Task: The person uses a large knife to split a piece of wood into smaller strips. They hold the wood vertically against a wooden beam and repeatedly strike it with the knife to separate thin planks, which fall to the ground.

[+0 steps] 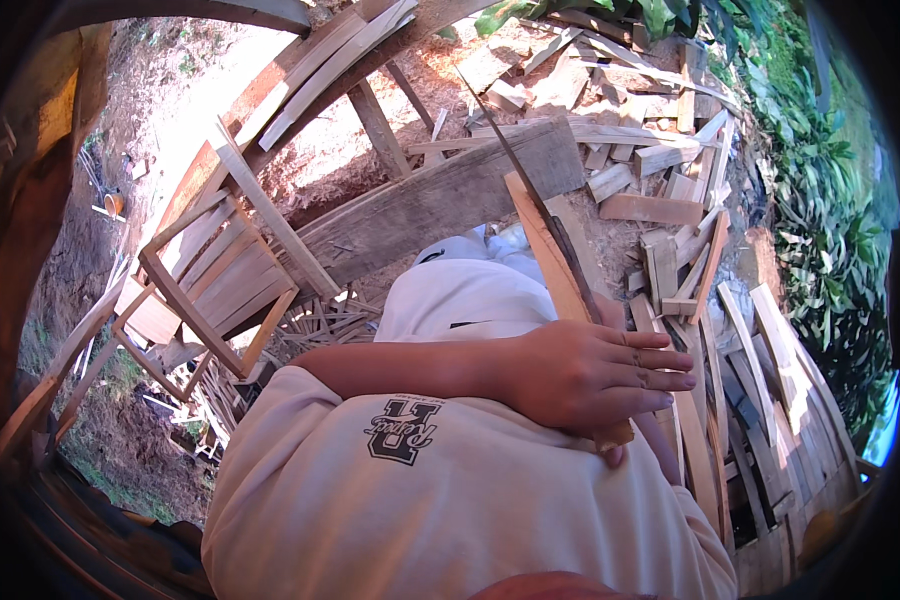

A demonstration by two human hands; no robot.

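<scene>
My left forearm crosses in front of my pale shirt, and my left hand [610,370] lies over the lower part of a narrow wooden piece [545,245]. Its fingers stretch to the right, and a fingertip shows below by the wood's cut end. Along the wood's right side runs a long, thin, dark blade [530,165], pointing up and away to the left; its handle, if any, is hidden. Only a little of my right hand [612,310] shows behind the blade and the left hand. What it grips is out of sight.
A thick weathered plank [420,205] lies just ahead. To the left stands a slatted wooden frame [210,265]. Offcuts [650,208] litter the ground at the far right, with long boards [760,400] near my right side. Green plants [820,210] border the right.
</scene>
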